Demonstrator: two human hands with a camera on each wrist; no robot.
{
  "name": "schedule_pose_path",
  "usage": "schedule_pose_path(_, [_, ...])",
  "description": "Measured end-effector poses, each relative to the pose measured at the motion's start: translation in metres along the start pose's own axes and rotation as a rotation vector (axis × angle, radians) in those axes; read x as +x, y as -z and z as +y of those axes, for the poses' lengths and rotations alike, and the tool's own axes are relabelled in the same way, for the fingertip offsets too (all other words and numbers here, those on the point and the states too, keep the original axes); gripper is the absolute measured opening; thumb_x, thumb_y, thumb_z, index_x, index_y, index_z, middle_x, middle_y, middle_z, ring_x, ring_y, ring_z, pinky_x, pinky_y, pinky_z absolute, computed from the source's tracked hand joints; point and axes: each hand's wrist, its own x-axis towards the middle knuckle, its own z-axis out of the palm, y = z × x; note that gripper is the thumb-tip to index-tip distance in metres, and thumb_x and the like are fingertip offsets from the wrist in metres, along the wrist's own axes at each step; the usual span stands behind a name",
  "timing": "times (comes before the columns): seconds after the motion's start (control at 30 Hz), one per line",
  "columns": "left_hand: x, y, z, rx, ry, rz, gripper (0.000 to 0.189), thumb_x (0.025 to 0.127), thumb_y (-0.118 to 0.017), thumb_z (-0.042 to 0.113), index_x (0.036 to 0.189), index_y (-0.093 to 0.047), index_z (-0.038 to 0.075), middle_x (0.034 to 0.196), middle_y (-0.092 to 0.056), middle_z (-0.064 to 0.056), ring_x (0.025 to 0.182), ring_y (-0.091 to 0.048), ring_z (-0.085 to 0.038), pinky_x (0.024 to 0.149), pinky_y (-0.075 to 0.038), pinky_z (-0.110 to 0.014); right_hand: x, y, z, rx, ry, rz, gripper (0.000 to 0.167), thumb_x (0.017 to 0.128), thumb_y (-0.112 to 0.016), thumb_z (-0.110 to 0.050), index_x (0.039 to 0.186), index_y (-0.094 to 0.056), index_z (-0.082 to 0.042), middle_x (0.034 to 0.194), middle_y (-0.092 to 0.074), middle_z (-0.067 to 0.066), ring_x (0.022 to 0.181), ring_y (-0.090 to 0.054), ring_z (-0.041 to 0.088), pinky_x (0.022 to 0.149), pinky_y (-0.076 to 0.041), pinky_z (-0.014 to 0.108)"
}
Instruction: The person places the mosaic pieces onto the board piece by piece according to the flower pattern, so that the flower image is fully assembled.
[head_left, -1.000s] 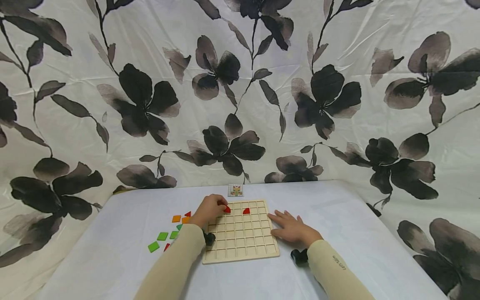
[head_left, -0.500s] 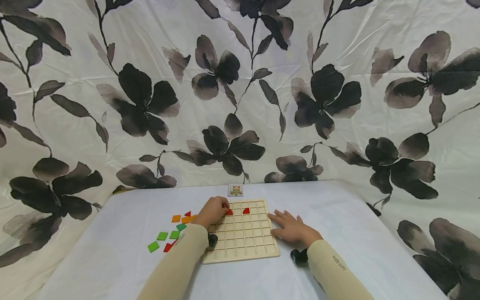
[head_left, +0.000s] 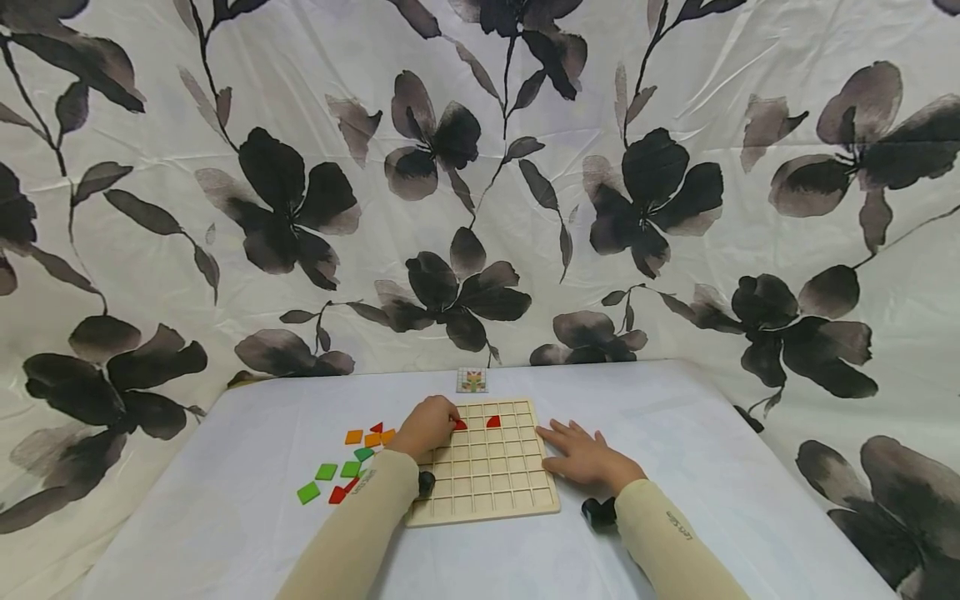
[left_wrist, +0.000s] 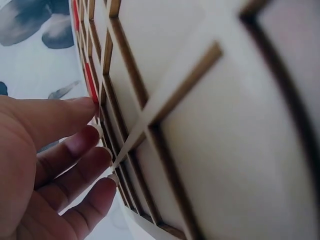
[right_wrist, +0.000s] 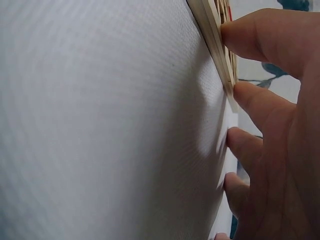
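A square wooden grid board point(head_left: 495, 483) lies on the table. My left hand point(head_left: 426, 427) reaches over its far left part. There the thumb tip touches the end of a red piece point(left_wrist: 91, 82) lying in the grid, and the other fingers, loosely bent, rest near the grid bars. The same red piece point(head_left: 460, 425) shows partly from under the hand in the head view. Another red piece, a quarter circle point(head_left: 493, 422), sits in a cell to its right. My right hand point(head_left: 588, 458) lies spread at the board's right edge, thumb and forefinger against the wooden side point(right_wrist: 215, 45).
Left of the board lie loose flat pieces: orange squares point(head_left: 353, 437), green squares point(head_left: 308, 492), a dark green piece point(head_left: 363, 454) and red ones point(head_left: 337, 495). A small patterned card point(head_left: 472, 381) lies behind the board. A floral cloth point(head_left: 465, 208) hangs behind the table.
My left hand has shifted slightly right and nearer, and the red piece under it has moved slightly right and down into the grid. The right hand stays in place.
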Motion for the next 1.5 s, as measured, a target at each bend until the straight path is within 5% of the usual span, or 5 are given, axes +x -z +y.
schedule_pose_path(0.37, [-0.009, 0.022, -0.016, 0.018, 0.055, 0.049, 0.021, 0.093, -0.061, 0.008, 0.110, -0.071, 0.004, 0.112, -0.070, -0.011, 0.108, -0.064, -0.029, 0.093, -0.051, -0.045, -0.003, 0.004, -0.003, 0.010, -0.008, -0.009, 0.062, 0.092, -0.054, -0.045, 0.149, -0.037, -0.028, 0.160, -0.028, 0.004, 0.149, -0.015, 0.036, 0.113, -0.006, 0.068])
schedule_pose_path(0.8, [-0.028, 0.051, -0.058, 0.127, 0.203, 0.020, 0.017, 0.090, -0.063, 0.010, 0.104, -0.072, 0.004, 0.101, -0.071, -0.011, 0.080, -0.061, -0.022, 0.087, -0.053, -0.046, -0.002, 0.003, -0.003, 0.007, -0.002, -0.004, 0.061, 0.093, -0.053, -0.045, 0.149, -0.038, -0.028, 0.159, -0.029, 0.004, 0.149, -0.017, 0.036, 0.113, -0.007, 0.069])
schedule_pose_path(1.0, [-0.035, 0.053, -0.067, 0.177, 0.266, -0.024, 0.019, 0.090, -0.063, 0.010, 0.106, -0.071, 0.003, 0.098, -0.070, -0.011, 0.074, -0.057, -0.023, 0.087, -0.052, -0.047, -0.002, 0.001, -0.002, 0.009, 0.000, -0.001, 0.061, 0.093, -0.054, -0.045, 0.149, -0.038, -0.028, 0.159, -0.029, 0.005, 0.149, -0.017, 0.037, 0.112, -0.007, 0.069])
schedule_pose_path(1.3, [-0.045, 0.048, -0.068, 0.320, 0.247, 0.003, 0.010, 0.083, -0.071, 0.007, 0.091, -0.069, 0.001, 0.079, -0.068, -0.009, 0.066, -0.056, -0.021, 0.077, -0.055, -0.046, -0.002, 0.000, -0.001, 0.019, -0.002, 0.003, 0.061, 0.092, -0.055, -0.044, 0.149, -0.039, -0.027, 0.159, -0.030, 0.005, 0.149, -0.017, 0.037, 0.112, -0.007, 0.069])
schedule_pose_path(1.5, [-0.043, 0.044, -0.070, 0.304, 0.278, -0.004, 0.011, 0.083, -0.072, 0.010, 0.088, -0.069, 0.001, 0.073, -0.064, -0.007, 0.063, -0.053, -0.021, 0.074, -0.054, -0.044, -0.001, 0.000, 0.000, 0.010, -0.005, 0.006, 0.061, 0.092, -0.054, -0.046, 0.149, -0.038, -0.028, 0.159, -0.029, 0.003, 0.149, -0.016, 0.036, 0.113, -0.006, 0.069])
